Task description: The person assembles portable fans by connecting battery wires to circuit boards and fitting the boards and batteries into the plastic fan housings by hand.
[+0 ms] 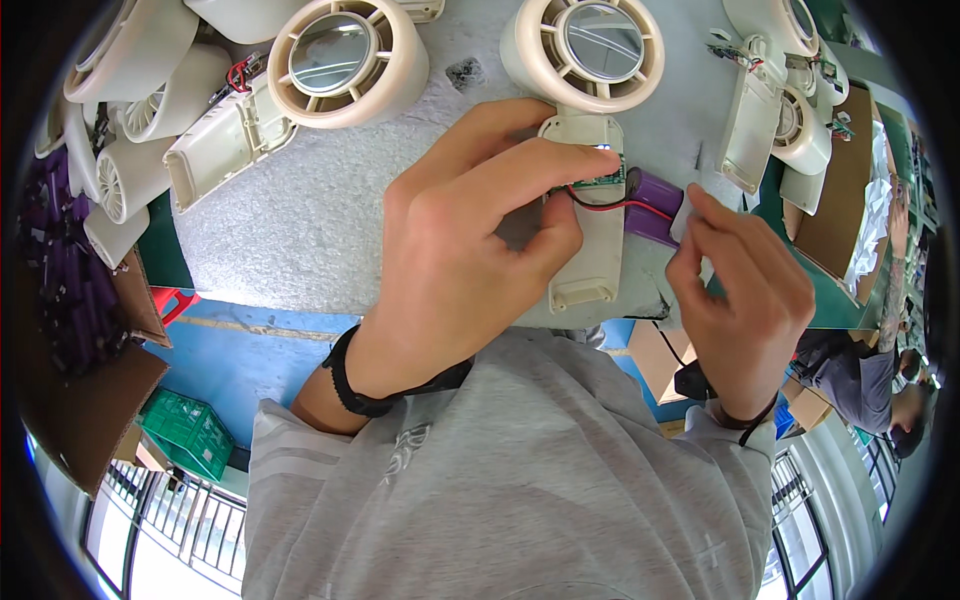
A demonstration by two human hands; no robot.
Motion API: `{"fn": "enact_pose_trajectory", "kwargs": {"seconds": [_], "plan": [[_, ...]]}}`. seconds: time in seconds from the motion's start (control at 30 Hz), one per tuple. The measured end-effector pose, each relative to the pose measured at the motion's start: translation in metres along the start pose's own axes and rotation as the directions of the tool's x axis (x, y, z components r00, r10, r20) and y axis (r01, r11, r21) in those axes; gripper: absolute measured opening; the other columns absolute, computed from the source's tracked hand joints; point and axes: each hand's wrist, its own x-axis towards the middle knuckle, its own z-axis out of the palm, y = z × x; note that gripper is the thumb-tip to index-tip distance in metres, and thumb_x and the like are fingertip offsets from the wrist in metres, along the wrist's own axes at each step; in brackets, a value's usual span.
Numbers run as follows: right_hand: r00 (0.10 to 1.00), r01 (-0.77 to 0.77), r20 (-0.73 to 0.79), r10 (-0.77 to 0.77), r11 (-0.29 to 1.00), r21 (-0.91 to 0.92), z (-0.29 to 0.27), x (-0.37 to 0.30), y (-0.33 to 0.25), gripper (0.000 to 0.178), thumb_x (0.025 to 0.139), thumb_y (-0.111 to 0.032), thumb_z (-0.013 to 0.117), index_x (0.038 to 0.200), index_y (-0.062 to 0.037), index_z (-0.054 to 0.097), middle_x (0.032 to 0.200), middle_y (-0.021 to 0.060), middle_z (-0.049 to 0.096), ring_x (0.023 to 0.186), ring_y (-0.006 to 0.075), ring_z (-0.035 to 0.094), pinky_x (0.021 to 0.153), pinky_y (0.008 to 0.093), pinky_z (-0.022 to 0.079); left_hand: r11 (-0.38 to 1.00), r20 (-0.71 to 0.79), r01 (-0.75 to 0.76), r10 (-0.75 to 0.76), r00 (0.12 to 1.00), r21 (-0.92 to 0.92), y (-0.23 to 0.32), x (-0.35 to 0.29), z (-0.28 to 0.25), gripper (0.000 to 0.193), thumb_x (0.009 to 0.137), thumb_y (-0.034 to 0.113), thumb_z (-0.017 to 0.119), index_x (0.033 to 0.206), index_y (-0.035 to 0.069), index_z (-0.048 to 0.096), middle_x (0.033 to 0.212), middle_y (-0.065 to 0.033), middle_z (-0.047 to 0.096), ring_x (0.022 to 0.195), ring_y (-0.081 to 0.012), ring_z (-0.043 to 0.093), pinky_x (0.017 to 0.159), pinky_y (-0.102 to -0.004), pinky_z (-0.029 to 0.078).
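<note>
A cream handheld fan [583, 55] lies on the grey worktop with its open handle shell [586, 262] toward me. My left hand [470, 215] grips a small green circuit board [603, 172] in the upper part of the shell, index fingertip on top and thumb beside the wires. Red and black wires [610, 206] run from there to a purple battery pack [652, 205], which lies just right of the shell. At the pack's right end, my right hand [745, 280] pinches a thin whitish piece [682, 218]; whether it is stuck to the pack cannot be made out.
Another cream fan [345, 62] with an open handle [228, 140] lies to the left, beside more fan parts. A carton of purple battery packs [70, 260] stands far left. On the right are fan housings [752, 115] and a carton [840, 200] with white sheets. A co-worker [860, 380] is beyond.
</note>
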Motion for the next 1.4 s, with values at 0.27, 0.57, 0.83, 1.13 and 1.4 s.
{"fn": "enact_pose_trajectory", "kwargs": {"seconds": [0.27,0.57,0.83,1.13,1.4], "plan": [[0.999,-0.028,-0.032,0.032,0.991,0.129,0.001,-0.001,0.006,0.012,0.069,0.005,0.073,0.078,0.0023,0.066,0.094,0.0137,0.071,0.067,0.0240,0.065,0.058,0.0313,0.052,0.999,-0.007,-0.029,0.029,1.000,-0.012,-0.005,0.002,0.000,0.037,0.069,-0.013,0.062,0.098,0.006,0.073,0.112,-0.0113,0.063,0.090,-0.0164,0.065,0.075,-0.0256,0.052],[0.998,-0.045,0.057,0.040,0.996,0.077,-0.010,0.006,-0.004,0.015,0.070,0.006,0.072,0.082,0.0027,0.063,0.100,0.0160,0.069,0.079,0.0292,0.066,0.069,0.0357,0.052,0.995,-0.084,-0.095,0.094,0.992,-0.010,-0.001,0.006,0.002,0.033,0.069,-0.009,0.066,0.095,0.010,0.072,0.100,-0.0119,0.063,0.076,-0.0239,0.067,0.062,-0.0311,0.054],[0.994,-0.078,0.083,0.074,0.996,0.045,-0.004,0.003,-0.010,0.018,0.067,0.005,0.069,0.079,0.0008,0.056,0.100,0.0164,0.064,0.081,0.0328,0.063,0.070,0.0395,0.052,0.999,-0.053,-0.049,0.048,0.997,-0.022,-0.002,0.000,0.002,0.034,0.070,-0.007,0.067,0.099,0.010,0.072,0.105,-0.0124,0.063,0.076,-0.0239,0.067,0.063,-0.0318,0.055],[0.968,-0.237,0.129,0.213,0.947,0.215,-0.008,0.000,-0.001,0.017,0.069,0.009,0.065,0.080,0.0018,0.055,0.098,0.0147,0.063,0.074,0.0280,0.064,0.065,0.0325,0.053,0.998,-0.050,-0.056,0.055,0.997,-0.020,-0.004,0.000,0.001,0.032,0.071,-0.006,0.066,0.099,0.009,0.071,0.107,-0.0127,0.064,0.079,-0.0247,0.067,0.066,-0.0314,0.055],[0.946,-0.318,-0.002,0.325,0.925,0.206,-0.045,-0.002,0.029,0.011,0.075,0.007,0.063,0.085,0.0047,0.058,0.091,0.0144,0.065,0.068,0.0172,0.063,0.061,0.0282,0.051,0.998,-0.037,-0.049,0.047,0.998,-0.049,-0.004,0.001,-0.003,0.031,0.073,-0.002,0.067,0.101,0.012,0.071,0.108,-0.0139,0.062,0.080,-0.0269,0.066,0.069,-0.0348,0.055]]}}
